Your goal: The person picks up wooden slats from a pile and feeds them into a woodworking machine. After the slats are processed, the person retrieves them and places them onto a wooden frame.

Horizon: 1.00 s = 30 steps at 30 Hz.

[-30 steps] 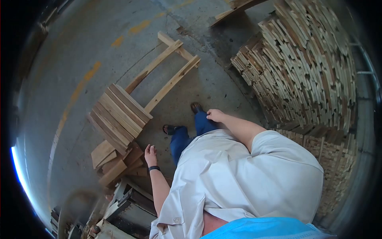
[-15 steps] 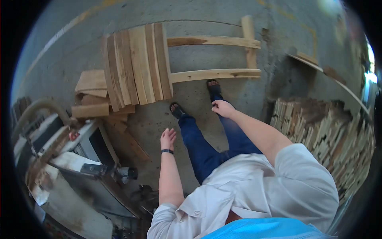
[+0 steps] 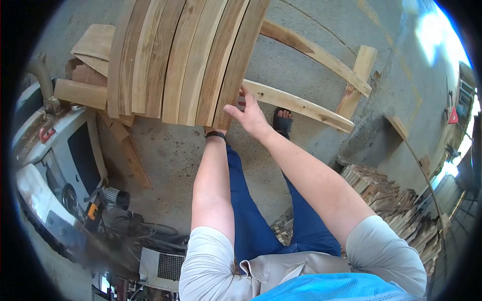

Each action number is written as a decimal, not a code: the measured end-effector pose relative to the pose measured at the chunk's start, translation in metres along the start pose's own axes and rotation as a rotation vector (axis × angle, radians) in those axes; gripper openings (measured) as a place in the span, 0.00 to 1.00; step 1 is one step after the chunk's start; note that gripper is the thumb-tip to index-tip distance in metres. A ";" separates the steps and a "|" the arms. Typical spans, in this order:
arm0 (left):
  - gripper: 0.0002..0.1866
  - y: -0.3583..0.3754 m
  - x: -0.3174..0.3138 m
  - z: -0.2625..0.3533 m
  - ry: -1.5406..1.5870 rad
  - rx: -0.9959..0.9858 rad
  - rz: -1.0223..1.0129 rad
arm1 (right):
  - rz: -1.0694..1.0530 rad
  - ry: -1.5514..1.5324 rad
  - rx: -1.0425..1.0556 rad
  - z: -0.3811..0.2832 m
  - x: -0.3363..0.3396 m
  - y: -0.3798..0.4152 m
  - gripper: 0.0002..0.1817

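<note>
A: Where are the hands?

B: Both are at the near end of the row of planks (image 3: 186,55) lying across two wooden rails (image 3: 301,106) on the concrete floor (image 3: 165,165). The right hand (image 3: 249,114) lies spread against the edge of the rightmost plank, fingers straight and thumb out, closed around nothing.

A: And the left hand?

B: The left hand (image 3: 211,131) goes under the plank ends. Only the wrist with its black band shows, so I cannot tell whether it grips.

A: What lies around them?

B: Loose offcuts (image 3: 93,47) sit left of the planks. A grey machine (image 3: 55,165) stands along the left, and a stack of cut strips (image 3: 396,205) is at the right. A sandalled foot (image 3: 282,122) stands by the nearer rail.
</note>
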<state>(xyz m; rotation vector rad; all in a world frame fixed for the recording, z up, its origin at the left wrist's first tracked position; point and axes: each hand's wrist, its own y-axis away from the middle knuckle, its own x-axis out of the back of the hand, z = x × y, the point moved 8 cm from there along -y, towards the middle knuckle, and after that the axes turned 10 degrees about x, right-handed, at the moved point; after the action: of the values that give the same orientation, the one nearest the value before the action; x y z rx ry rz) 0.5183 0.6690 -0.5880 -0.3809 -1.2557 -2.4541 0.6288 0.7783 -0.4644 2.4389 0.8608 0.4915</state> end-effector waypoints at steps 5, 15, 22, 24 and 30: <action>0.32 -0.039 -0.044 -0.043 1.621 0.318 -0.404 | 0.104 -0.031 0.083 0.005 -0.013 -0.015 0.60; 0.33 -0.002 -0.150 -0.076 1.555 0.528 -0.664 | 0.157 -0.247 0.089 0.065 0.021 0.033 0.55; 0.24 -0.006 -0.101 -0.033 -0.023 0.239 0.122 | 0.108 -0.206 0.050 0.088 0.065 0.066 0.52; 0.23 -0.028 -0.085 0.001 0.098 -0.041 0.298 | 0.105 -0.248 0.038 0.077 0.063 0.064 0.52; 0.22 -0.172 -0.139 0.019 0.215 -0.164 -0.059 | 0.147 -0.225 0.109 0.074 0.063 0.056 0.57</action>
<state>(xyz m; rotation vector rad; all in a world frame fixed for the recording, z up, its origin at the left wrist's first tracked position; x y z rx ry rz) 0.5709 0.8038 -0.7559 -0.1174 -0.9950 -2.5758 0.7377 0.7574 -0.4825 2.6074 0.6328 0.2190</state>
